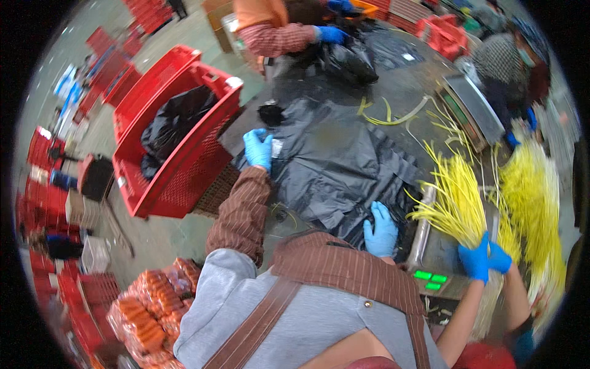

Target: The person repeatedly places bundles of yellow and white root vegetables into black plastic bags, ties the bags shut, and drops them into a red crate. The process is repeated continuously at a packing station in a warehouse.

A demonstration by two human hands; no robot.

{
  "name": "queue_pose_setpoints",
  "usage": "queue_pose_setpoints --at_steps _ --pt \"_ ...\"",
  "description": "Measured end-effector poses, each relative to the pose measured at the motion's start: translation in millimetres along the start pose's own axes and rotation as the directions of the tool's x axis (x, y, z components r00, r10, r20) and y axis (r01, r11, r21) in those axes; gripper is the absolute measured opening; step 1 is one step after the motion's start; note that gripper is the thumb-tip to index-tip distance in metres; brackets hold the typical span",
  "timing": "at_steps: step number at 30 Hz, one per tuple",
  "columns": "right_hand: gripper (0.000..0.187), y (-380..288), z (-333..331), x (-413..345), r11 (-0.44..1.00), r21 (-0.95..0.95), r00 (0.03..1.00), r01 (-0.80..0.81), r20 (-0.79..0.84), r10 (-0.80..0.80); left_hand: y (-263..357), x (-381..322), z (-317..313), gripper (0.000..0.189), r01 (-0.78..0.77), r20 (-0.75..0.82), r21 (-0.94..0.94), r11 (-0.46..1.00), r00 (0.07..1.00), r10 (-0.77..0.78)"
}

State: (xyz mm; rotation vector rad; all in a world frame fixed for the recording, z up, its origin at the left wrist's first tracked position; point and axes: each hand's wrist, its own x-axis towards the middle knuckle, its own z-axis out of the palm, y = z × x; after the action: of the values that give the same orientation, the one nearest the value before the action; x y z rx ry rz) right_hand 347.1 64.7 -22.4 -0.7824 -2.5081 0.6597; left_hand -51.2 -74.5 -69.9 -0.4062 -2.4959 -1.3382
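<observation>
A black plastic bag (341, 161) lies spread and wrinkled on the dark table before me. My left hand (259, 150), in a light blue glove, is at the bag's far left edge, beside a small whitish patch (276, 147). Its fingers are slightly bent and apart, with nothing visible between them. At the bag's near right edge rests my right hand (380, 230), gloved alike, with its fingers extended and thumb apart. To its right, a co-worker's blue-gloved hands (481, 260) hold a bundle of yellow chives (454, 198) over a weighing scale with a lit green display (431, 279).
Left of the table, a red plastic crate (184, 180) holds a black bag (177, 124). Across the table, another person's gloved hand (332, 35) touches a filled black bag (350, 60). More yellow chives (530, 189) lie at right. Bagged carrots (147, 313) stand behind on the left.
</observation>
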Motion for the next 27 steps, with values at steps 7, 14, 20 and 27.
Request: queue_pose_setpoints --at_steps 7,14,20,27 --pt "0.047 -4 -11 -1 0.989 0.101 0.994 0.107 0.019 -0.110 31 45 9 0.102 -0.176 -0.019 0.136 0.975 0.983 0.180" --pt "0.041 -27 -9 25 0.953 0.283 0.989 0.105 0.074 -0.130 25 52 18 0.025 0.211 0.151 -0.410 0.888 0.975 -0.162" --pt "0.038 -101 42 79 0.814 0.496 0.868 0.304 0.208 -0.451 -4 -53 -104 0.036 0.333 0.004 -0.609 0.720 0.909 -0.417" --pt "0.036 -199 147 101 0.426 0.485 0.342 0.763 0.257 -0.904 -50 -292 -250 0.039 0.727 -0.096 -0.499 0.471 0.494 -0.864"
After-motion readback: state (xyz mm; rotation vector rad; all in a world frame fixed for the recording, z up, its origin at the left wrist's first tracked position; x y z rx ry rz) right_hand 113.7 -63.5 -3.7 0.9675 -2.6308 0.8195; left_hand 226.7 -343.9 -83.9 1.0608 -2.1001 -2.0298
